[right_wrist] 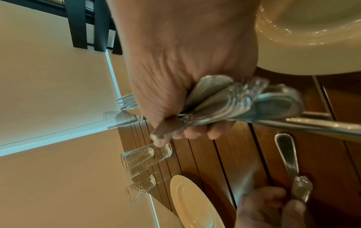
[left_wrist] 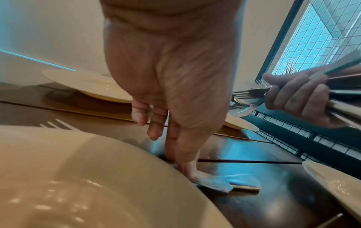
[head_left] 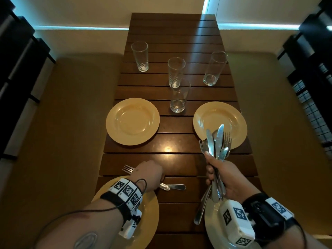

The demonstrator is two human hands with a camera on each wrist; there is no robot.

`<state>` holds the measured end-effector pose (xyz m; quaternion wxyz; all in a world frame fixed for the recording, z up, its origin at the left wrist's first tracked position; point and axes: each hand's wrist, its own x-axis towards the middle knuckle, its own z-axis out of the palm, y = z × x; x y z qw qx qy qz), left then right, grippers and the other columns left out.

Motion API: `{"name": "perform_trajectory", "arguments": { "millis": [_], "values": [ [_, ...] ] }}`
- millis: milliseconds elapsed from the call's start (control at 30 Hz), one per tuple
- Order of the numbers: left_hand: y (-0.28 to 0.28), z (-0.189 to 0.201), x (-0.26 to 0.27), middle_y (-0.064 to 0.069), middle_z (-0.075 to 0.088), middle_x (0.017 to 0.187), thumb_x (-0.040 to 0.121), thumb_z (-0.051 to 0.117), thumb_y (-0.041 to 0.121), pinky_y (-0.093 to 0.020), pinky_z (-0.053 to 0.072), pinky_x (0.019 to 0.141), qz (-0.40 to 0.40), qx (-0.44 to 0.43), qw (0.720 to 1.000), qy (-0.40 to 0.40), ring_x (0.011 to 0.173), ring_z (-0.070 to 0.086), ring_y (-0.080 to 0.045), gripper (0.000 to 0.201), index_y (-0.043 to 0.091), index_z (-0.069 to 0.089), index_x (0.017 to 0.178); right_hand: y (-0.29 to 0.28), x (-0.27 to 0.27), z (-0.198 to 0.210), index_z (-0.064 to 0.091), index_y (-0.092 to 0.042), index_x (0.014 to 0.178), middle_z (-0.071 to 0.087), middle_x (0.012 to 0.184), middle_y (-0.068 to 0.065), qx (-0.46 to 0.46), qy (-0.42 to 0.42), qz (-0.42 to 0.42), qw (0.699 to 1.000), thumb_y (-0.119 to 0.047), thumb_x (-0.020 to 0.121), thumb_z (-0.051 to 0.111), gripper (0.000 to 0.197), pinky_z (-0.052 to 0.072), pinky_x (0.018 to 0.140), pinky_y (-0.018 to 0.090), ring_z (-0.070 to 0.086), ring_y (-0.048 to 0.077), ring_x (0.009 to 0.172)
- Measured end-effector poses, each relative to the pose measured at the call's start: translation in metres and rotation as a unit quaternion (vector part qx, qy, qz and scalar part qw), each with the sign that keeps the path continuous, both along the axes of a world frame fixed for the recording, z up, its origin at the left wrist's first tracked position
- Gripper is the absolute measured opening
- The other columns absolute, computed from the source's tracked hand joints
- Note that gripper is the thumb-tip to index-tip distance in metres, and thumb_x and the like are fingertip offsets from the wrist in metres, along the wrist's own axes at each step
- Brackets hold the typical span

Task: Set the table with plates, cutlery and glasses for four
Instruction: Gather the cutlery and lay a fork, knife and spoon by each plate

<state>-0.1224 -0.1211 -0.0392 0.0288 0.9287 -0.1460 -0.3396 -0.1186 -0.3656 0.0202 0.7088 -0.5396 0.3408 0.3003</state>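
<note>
Fingers (left_wrist: 176, 148) down on fork (head_left: 172, 186)

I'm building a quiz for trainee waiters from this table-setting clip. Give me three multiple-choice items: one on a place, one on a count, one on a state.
1. Where does the lone fork lie?
A. on a far plate
B. on the table beyond the near left plate
C. inside a glass

2. How many glasses stand on the table?
A. two
B. four
C. six

3. What is the right hand doing?
A. resting flat
B. lifting a glass
C. gripping a bundle of cutlery

Answers: 1 B, tines show beside the left hand; 2 B, four upright; 3 C, fingers wrap the handles.
</note>
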Motion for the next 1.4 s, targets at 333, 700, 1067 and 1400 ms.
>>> {"name": "perform_trajectory", "arguments": {
  "millis": [333, 700, 1067, 1400],
  "values": [
    [-0.027, -0.009, -0.004, -0.003, 0.061, 0.116, 0.092, 0.072, 0.031, -0.04, 0.048, 0.092, -0.054, -0.037, 0.998, -0.018, 0.108, 0.057, -0.025, 0.032, 0.023, 0.067, 0.122, -0.009, -0.002, 0.0, 0.058, -0.011, 0.116, 0.049, 0.056, -0.001, -0.01, -0.01, -0.018, 1.0, -0.034, 0.09, 0.071, 0.038, 0.047, 0.049, 0.031, 0.045, 0.013, 0.046],
    [-0.05, -0.001, 0.006, -0.011, 0.062, 0.114, 0.1, 0.055, 0.009, -0.041, 0.056, 0.081, -0.135, -0.022, 0.99, -0.047, 0.099, 0.064, -0.029, 0.02, 0.008, 0.069, 0.115, -0.01, -0.002, -0.002, 0.059, -0.009, 0.111, 0.064, 0.07, 0.003, 0.004, -0.022, 0.011, 1.0, -0.019, 0.09, 0.071, 0.026, 0.046, 0.043, 0.024, 0.05, 0.011, 0.048],
    [-0.05, -0.01, -0.001, -0.007, 0.06, 0.119, 0.1, 0.055, 0.009, -0.041, 0.055, 0.085, -0.202, -0.091, 0.974, -0.047, 0.107, 0.058, -0.027, 0.029, 0.016, 0.066, 0.126, -0.02, -0.001, -0.003, 0.061, -0.01, 0.117, 0.072, 0.077, 0.006, -0.015, -0.017, -0.009, 1.0, -0.019, 0.09, 0.072, 0.03, 0.046, 0.043, 0.024, 0.053, 0.01, 0.049],
    [-0.057, -0.014, -0.021, 0.002, 0.061, 0.115, 0.102, 0.05, 0.048, -0.029, 0.046, 0.085, 0.043, -0.12, 0.988, -0.082, 0.108, 0.055, -0.016, 0.037, 0.019, 0.07, 0.114, -0.02, 0.001, -0.007, 0.06, -0.011, 0.118, 0.072, 0.077, 0.005, -0.02, -0.006, -0.015, 1.0, -0.018, 0.09, 0.072, 0.032, 0.046, 0.045, 0.026, 0.051, 0.01, 0.048]
  ]
}}
